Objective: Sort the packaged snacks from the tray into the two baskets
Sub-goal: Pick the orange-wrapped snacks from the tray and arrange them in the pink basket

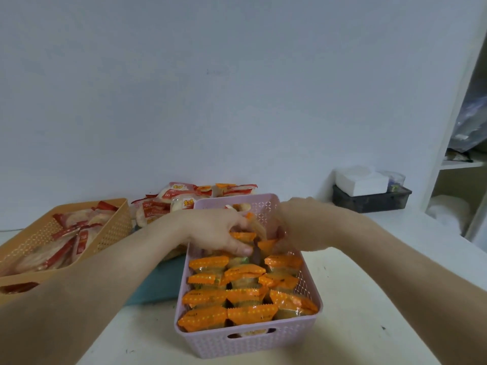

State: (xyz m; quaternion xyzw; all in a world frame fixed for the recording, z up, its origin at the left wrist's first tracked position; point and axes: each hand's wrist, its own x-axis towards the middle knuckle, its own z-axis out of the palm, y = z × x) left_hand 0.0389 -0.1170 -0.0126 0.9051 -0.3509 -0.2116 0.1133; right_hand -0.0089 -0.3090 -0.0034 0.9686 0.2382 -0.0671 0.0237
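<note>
1 orange pkt (243, 236) in L hand (220, 233)

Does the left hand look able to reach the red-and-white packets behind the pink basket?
Probably yes: the left hand is near the red-and-white packets with nothing between, though it grips an orange packet.

Orange packets (245, 293) pack the pink basket (237, 343) wall to wall, and the left hand (221, 233) and right hand (297, 225) crowd its far end. The counter (382, 299) lies open rightward up to the dark box (369, 201). The orange basket (110, 233) blocks the left.
</note>
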